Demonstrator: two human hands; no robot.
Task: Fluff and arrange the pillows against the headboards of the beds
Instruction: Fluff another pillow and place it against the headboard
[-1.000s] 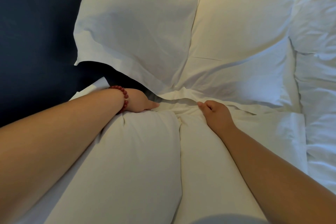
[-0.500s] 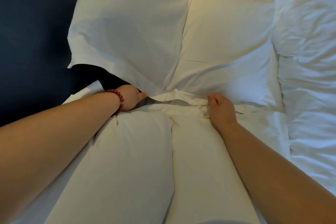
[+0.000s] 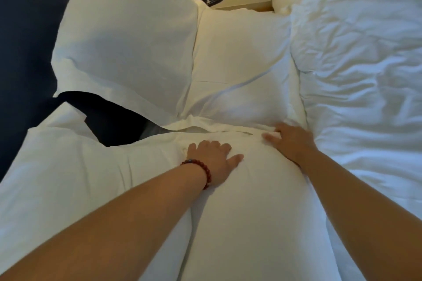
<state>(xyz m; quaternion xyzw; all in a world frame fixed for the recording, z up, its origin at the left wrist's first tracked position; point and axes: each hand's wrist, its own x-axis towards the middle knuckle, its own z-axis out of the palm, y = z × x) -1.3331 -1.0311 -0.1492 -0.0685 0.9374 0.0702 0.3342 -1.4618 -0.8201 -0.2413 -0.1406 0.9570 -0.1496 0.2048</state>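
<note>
White near pillow (image 3: 246,207) is lying across the near centre of the bed. Left hand (image 3: 213,161) is pressing flat on its far end, fingers spread, gripping nothing. Right hand (image 3: 291,141) is resting open-palmed on its far right corner. Two far pillows (image 3: 127,48) are leaning against the dark headboard (image 3: 25,29).

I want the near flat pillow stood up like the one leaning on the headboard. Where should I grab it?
Probably by its two far corners, reaching from the near side. The near flat pillow lies lengthwise away from you, and its far edge sits right under the left hand and right hand, both resting flat. Pinch the flange there and lift toward the headboard.
</note>
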